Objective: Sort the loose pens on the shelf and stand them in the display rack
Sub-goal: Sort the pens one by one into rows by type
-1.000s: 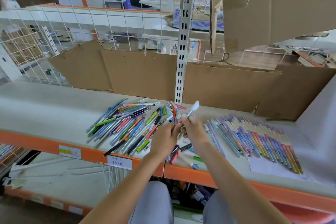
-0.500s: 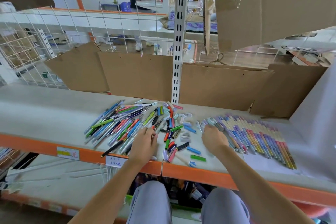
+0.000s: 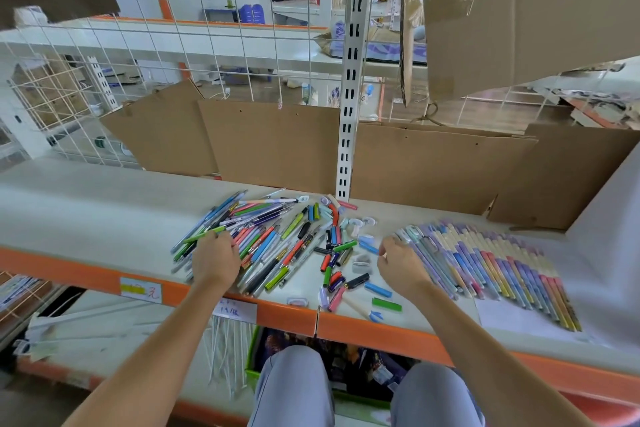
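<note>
A heap of loose pens (image 3: 273,239) in many colours lies on the grey shelf (image 3: 86,218). My left hand (image 3: 214,262) rests on the heap's left part, its fingers bent down among the pens and hidden by the back of the hand. To the right lies a tidy row of pastel pens (image 3: 491,267), side by side. My right hand (image 3: 400,265) sits at that row's left end, fingers loosely curled, fingertips by the leftmost pale pens, with nothing visible between thumb and fingers. Several caps and short pieces (image 3: 341,253) are scattered between my hands.
Cardboard sheets (image 3: 270,142) lean along the back of the shelf, either side of a white slotted post (image 3: 349,114). A white paper (image 3: 512,319) lies under the row's near end. The orange shelf edge (image 3: 69,267) carries price labels. My knees are below it. A person stands far behind the wire grid.
My hands came apart from holding a white pen up together. The right hand went down to the sorted row; the left moved left onto the loose heap.
</note>
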